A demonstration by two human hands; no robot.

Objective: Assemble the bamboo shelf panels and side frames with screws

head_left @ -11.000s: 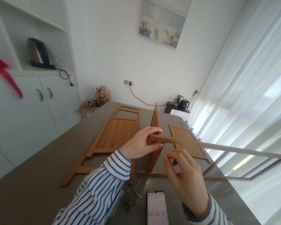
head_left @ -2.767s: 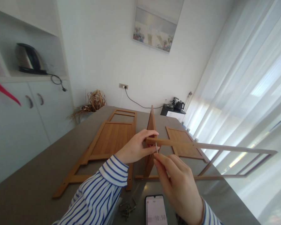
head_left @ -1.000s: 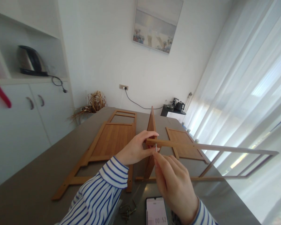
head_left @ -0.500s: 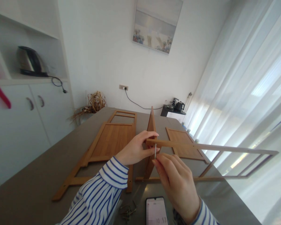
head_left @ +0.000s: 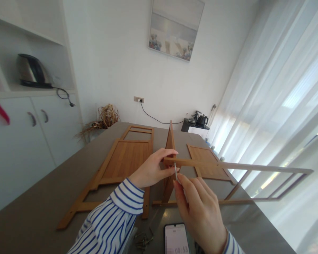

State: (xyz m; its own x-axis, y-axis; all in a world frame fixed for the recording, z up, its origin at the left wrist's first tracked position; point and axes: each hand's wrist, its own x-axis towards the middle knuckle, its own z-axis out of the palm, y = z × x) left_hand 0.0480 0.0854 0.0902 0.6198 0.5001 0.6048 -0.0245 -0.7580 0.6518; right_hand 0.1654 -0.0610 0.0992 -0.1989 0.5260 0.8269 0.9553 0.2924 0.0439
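My left hand [head_left: 152, 167] is closed around the corner where an upright wooden panel [head_left: 170, 139] meets the end of a wooden frame [head_left: 201, 163]. The frame stands on its long edge and stretches to the right. Between the fingertips of my right hand [head_left: 201, 208] is the lower end of a thin metal hex key [head_left: 176, 172]. Its upper end touches the frame's top rail by the joint; the fastener there is too small to make out. Several loose screws [head_left: 143, 241] lie on the table below my hands, near a phone [head_left: 176, 236] showing a timer.
A large panelled wooden frame [head_left: 125, 158] lies flat on the grey table [head_left: 37, 208] at left. A smaller wooden panel [head_left: 210, 160] lies behind the standing frame at right. Beyond the table are dried plants [head_left: 107, 116], a kettle [head_left: 33, 70] on a shelf, and white curtains [head_left: 275, 88].
The hex key has tilted, its lower end swinging slightly right with my right hand while its upper end stays at the joint. My left hand keeps its hold. The view has shifted slightly.
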